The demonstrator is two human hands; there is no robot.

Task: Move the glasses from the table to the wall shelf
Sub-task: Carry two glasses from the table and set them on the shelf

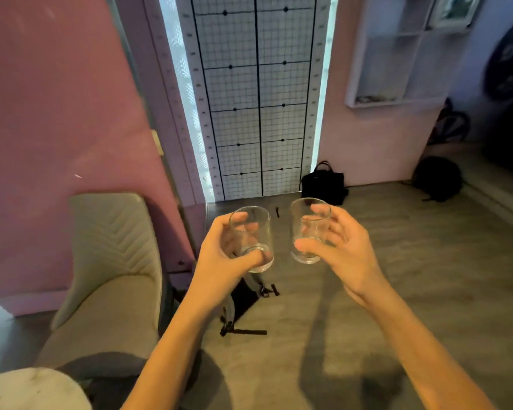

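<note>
Each of my hands carries a clear, empty drinking glass in the air above the floor. My left hand [219, 255] is wrapped around the left glass [253, 229], thumb near its base. My right hand [342, 247] grips the right glass [307, 226] from the right side, fingers over its rim and thumb low on its wall. Both glasses are held roughly upright, side by side and apart. The white wall shelf [397, 51] hangs on the pink wall at the upper right. A corner of the round white marble table [33, 389] shows at the bottom left.
A beige padded chair [107, 276] stands at the left by the pink wall. A wire-grid door [255, 99] is straight ahead. On the grey floor lie a black handbag [323, 182], a dark backpack [437, 179] and a grey strapped bag [243, 300] below my hands.
</note>
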